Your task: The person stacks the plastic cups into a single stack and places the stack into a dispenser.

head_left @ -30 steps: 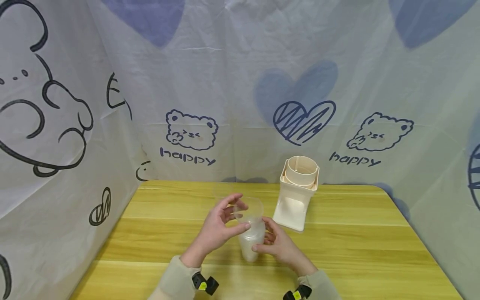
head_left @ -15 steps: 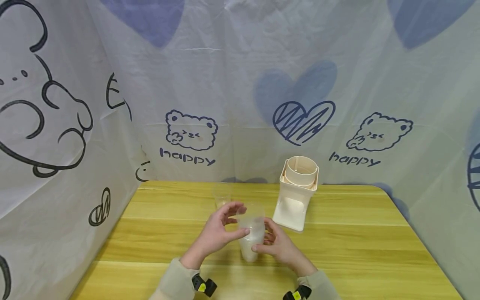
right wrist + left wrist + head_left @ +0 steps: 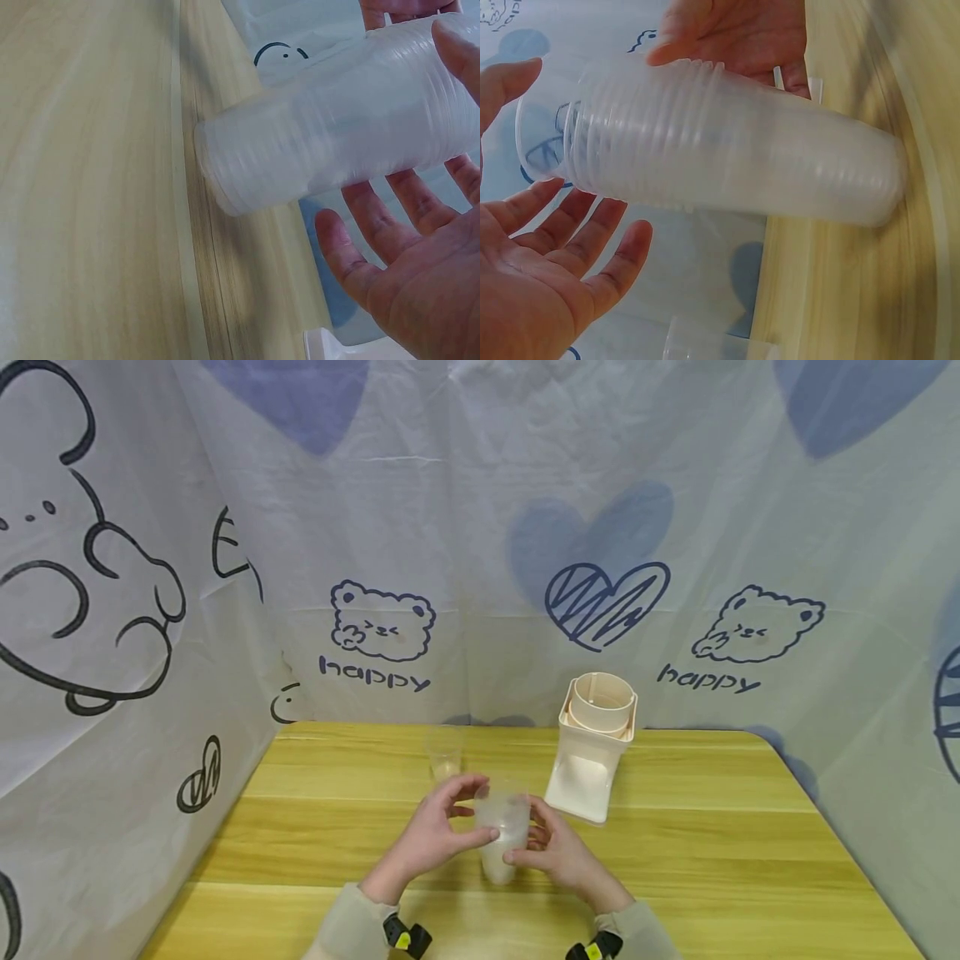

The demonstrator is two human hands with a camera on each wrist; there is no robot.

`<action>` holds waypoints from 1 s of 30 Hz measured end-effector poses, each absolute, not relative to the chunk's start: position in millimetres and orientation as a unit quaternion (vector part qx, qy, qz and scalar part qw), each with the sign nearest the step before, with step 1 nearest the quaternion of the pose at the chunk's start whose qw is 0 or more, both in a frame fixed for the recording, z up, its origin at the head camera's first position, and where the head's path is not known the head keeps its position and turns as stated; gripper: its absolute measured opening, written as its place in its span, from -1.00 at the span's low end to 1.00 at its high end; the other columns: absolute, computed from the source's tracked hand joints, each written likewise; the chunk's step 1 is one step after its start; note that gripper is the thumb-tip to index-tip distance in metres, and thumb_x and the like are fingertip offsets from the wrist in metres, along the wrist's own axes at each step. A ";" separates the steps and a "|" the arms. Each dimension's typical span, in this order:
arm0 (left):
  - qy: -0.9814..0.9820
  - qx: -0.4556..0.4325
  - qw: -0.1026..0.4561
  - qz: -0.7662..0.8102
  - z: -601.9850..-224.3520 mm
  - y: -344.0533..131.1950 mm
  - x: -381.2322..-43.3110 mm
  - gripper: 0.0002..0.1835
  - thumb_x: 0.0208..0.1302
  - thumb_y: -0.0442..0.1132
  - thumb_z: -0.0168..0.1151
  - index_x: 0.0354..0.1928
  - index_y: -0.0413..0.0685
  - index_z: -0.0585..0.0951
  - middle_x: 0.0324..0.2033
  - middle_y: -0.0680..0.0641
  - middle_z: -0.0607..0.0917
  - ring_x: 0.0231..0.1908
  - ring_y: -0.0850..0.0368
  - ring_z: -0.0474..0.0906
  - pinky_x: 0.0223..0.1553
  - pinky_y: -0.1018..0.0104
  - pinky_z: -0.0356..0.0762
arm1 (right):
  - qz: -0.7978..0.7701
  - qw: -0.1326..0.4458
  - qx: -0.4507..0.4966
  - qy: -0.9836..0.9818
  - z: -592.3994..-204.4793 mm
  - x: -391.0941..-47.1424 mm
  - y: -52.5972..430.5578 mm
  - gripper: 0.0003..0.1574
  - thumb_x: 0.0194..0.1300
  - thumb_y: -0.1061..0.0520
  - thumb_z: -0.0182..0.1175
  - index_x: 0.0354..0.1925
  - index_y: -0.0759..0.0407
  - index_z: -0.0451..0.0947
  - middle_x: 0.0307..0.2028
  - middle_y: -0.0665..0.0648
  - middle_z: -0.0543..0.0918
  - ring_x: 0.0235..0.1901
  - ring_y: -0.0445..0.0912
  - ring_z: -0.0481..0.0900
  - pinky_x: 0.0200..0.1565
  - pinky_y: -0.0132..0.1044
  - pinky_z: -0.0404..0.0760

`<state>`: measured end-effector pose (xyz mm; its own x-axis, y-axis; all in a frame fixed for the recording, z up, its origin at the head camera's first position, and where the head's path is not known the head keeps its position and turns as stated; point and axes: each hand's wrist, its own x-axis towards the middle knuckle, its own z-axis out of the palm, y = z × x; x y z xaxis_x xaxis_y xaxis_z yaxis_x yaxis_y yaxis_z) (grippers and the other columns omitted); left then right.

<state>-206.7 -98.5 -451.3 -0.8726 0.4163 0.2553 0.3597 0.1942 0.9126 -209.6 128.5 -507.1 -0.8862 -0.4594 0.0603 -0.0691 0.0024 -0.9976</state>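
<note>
A tall stack of clear plastic cups [image 3: 501, 852] stands upright on the table in front of me. My left hand [image 3: 438, 827] holds the upper cups, its thumb on the near side and its fingers round the far side. In the left wrist view those fingertips sit at the rims, and the top cup [image 3: 544, 142] sticks out a little beyond the others. Lower down, my right hand [image 3: 558, 852] grips the stack from the right, thumb in front and fingers behind. The right wrist view shows the nested cups [image 3: 330, 112] narrowing toward the table.
Behind my left hand stands another clear cup [image 3: 446, 752], its bottom looking pale beige. A cream-coloured holder [image 3: 588, 777] with a round tube on top stands to the back right. Printed cloth [image 3: 480, 527] hangs behind the wooden table [image 3: 720, 827].
My left hand has moved down with the top cup, which now sits deeper in the stack. The right hand has stayed in place. More of the cup behind shows.
</note>
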 end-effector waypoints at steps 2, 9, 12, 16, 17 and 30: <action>0.776 0.250 0.025 0.578 -452.5 -98.6 -206.4 -0.29 0.12 -0.17 0.49 0.30 -0.14 0.41 0.13 -0.08 0.54 0.14 -0.02 0.45 0.11 -0.06 0.52 | -0.679 0.141 -0.193 0.694 -507.6 -209.5 128.6 -0.04 0.16 0.26 0.42 0.41 0.24 0.16 0.28 0.34 0.36 0.14 0.16 0.49 0.12 -0.09 0.55; 0.783 0.249 0.029 0.569 -457.9 -100.2 -206.7 -0.31 0.14 -0.16 0.48 0.30 -0.13 0.42 0.15 -0.17 0.53 0.14 -0.02 0.46 0.09 0.00 0.54 | -0.678 0.136 -0.199 0.694 -508.6 -209.4 128.6 -0.05 0.17 0.26 0.42 0.40 0.24 0.17 0.27 0.32 0.37 0.14 0.15 0.49 0.11 -0.09 0.55; 0.783 0.248 0.030 0.570 -459.4 -100.6 -206.6 -0.31 0.15 -0.15 0.47 0.30 -0.13 0.42 0.16 -0.20 0.52 0.14 -0.03 0.46 0.09 -0.02 0.54 | -0.676 0.135 -0.202 0.696 -508.4 -209.6 129.1 -0.06 0.17 0.25 0.42 0.40 0.26 0.17 0.27 0.33 0.37 0.14 0.15 0.49 0.12 -0.09 0.54; 0.787 0.248 0.030 0.564 -461.2 -100.9 -206.6 -0.31 0.15 -0.15 0.48 0.29 -0.13 0.43 0.15 -0.15 0.52 0.13 -0.04 0.46 0.07 -0.03 0.55 | -0.673 0.135 -0.202 0.698 -508.3 -209.8 129.4 -0.07 0.18 0.24 0.42 0.40 0.26 0.16 0.27 0.33 0.37 0.15 0.15 0.49 0.12 -0.08 0.54; 0.788 0.248 0.031 0.562 -461.6 -101.0 -206.7 -0.31 0.15 -0.15 0.48 0.29 -0.13 0.43 0.15 -0.14 0.52 0.13 -0.05 0.46 0.07 -0.03 0.55 | -0.673 0.135 -0.203 0.699 -508.2 -209.9 129.5 -0.06 0.18 0.24 0.42 0.40 0.26 0.16 0.27 0.32 0.36 0.15 0.15 0.48 0.13 -0.09 0.54; 0.793 0.243 0.036 0.557 -465.1 -101.1 -207.6 -0.33 0.14 -0.12 0.49 0.27 -0.09 0.45 0.11 -0.03 0.54 0.07 -0.01 0.49 0.05 -0.02 0.56 | -0.670 0.129 -0.208 0.700 -509.5 -209.8 130.0 -0.07 0.17 0.21 0.43 0.40 0.21 0.18 0.27 0.29 0.38 0.15 0.14 0.49 0.12 -0.09 0.55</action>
